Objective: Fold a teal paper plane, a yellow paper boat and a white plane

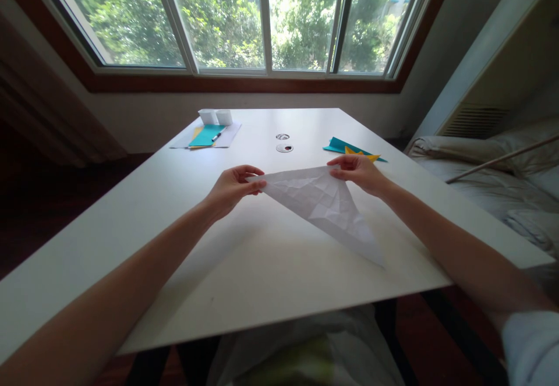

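Observation:
A creased white paper [325,205], folded into a triangle, lies over the white table [244,269] with its long point toward me at the right. My left hand [233,187] pinches its left corner. My right hand [360,172] pinches its far right corner. The top edge is stretched between the two hands, slightly lifted off the table.
Teal and yellow paper pieces [354,149] lie just behind my right hand. At the far left are sheets of paper with a teal sheet and a pen [208,135], plus two small white cups [215,116]. Two round cable holes [283,142] sit mid-table. A bed [489,176] stands right.

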`<act>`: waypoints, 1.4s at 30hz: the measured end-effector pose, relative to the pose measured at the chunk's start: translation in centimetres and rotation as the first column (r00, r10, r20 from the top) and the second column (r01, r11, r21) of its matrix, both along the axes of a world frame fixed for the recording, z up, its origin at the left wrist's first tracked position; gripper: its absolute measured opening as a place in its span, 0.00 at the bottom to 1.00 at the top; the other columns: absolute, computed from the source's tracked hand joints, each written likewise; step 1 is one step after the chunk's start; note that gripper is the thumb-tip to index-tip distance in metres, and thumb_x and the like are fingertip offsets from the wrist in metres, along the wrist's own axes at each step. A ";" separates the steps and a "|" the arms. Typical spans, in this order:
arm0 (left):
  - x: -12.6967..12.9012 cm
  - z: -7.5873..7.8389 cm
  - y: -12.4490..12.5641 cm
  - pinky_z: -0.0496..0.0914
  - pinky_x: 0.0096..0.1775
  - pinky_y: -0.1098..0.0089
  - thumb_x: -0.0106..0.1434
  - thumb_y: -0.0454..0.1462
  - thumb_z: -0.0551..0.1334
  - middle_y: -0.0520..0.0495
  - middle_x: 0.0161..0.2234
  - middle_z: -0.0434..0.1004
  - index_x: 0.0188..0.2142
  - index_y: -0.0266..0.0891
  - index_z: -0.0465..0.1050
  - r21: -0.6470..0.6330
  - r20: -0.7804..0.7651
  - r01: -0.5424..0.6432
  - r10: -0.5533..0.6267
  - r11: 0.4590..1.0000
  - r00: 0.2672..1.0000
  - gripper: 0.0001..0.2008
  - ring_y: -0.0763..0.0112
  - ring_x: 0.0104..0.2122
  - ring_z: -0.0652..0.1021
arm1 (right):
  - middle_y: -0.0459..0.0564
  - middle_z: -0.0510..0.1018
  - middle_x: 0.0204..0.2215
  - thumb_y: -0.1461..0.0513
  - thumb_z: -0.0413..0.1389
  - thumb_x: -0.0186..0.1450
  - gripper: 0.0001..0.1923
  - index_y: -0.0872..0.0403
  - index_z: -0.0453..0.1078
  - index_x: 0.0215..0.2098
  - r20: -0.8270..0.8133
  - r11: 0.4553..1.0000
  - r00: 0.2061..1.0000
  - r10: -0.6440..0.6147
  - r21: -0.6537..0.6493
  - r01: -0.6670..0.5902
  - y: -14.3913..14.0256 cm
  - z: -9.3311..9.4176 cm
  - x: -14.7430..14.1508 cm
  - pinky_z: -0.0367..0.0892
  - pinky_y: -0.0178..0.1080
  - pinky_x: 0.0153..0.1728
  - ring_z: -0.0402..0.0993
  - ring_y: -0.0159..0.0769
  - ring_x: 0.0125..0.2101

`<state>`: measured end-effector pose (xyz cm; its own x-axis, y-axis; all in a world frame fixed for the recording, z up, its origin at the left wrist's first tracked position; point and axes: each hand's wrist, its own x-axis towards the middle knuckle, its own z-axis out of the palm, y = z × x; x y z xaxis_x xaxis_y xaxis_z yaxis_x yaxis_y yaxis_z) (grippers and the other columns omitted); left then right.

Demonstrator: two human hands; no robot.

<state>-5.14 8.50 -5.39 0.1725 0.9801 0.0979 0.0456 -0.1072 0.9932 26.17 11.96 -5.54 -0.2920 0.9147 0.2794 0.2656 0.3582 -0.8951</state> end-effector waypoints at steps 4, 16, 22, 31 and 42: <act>0.1 0.1 -0.1 0.67 0.29 0.73 0.42 0.38 0.72 0.52 0.21 0.73 0.34 0.35 0.73 0.016 0.056 -0.060 0.059 0.998 0.997 0.18 0.76 0.23 0.73 | 0.41 0.65 0.20 0.54 0.64 0.49 0.20 0.55 0.74 0.37 -0.013 1.000 1.000 -0.012 0.017 0.012 0.4 -0.2 0.4 0.61 0.33 0.24 0.61 0.26 0.22; 0.4 0.2 -0.2 0.68 0.32 0.73 0.41 0.35 0.72 0.53 0.21 0.74 0.33 0.34 0.73 -0.006 0.125 -0.068 0.069 0.998 0.990 0.18 0.77 0.24 0.74 | 0.40 0.64 0.18 0.54 0.63 0.49 0.21 0.56 0.72 0.38 0.011 0.999 0.999 0.040 -0.013 -0.040 0.7 -0.2 0.7 0.59 0.32 0.22 0.60 0.25 0.20; 0.4 -0.1 0.1 0.69 0.31 0.73 0.42 0.38 0.72 0.52 0.24 0.75 0.33 0.35 0.73 -0.101 0.120 -0.097 0.109 0.990 0.987 0.18 0.77 0.23 0.74 | 0.39 0.61 0.16 0.53 0.63 0.49 0.20 0.56 0.73 0.37 0.065 0.998 0.998 0.017 0.060 -0.021 0.7 -0.2 0.8 0.54 0.32 0.20 0.55 0.25 0.19; 0.7 0.4 -0.3 0.68 0.28 0.75 0.44 0.39 0.71 0.50 0.27 0.75 0.34 0.36 0.74 -0.082 0.079 -0.095 0.102 0.992 0.992 0.16 0.78 0.24 0.74 | 0.41 0.64 0.18 0.52 0.63 0.49 0.21 0.56 0.73 0.36 0.077 0.999 0.997 0.009 0.042 -0.013 0.5 -0.1 0.9 0.57 0.33 0.21 0.59 0.25 0.20; 0.6 0.1 -0.1 0.69 0.31 0.73 0.41 0.38 0.72 0.50 0.25 0.74 0.24 0.35 0.72 -0.156 0.029 -0.062 0.067 0.986 0.997 0.13 0.76 0.26 0.74 | 0.41 0.65 0.17 0.53 0.63 0.50 0.18 0.56 0.75 0.35 0.072 0.998 0.997 -0.006 0.065 0.001 0.6 -0.2 1.0 0.57 0.33 0.20 0.59 0.25 0.19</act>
<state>-4.54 8.41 -5.30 0.1074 0.9929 -0.0512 0.0136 0.0501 0.9987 27.15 12.58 -5.70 -0.3106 0.8962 0.3169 0.3298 0.4143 -0.8483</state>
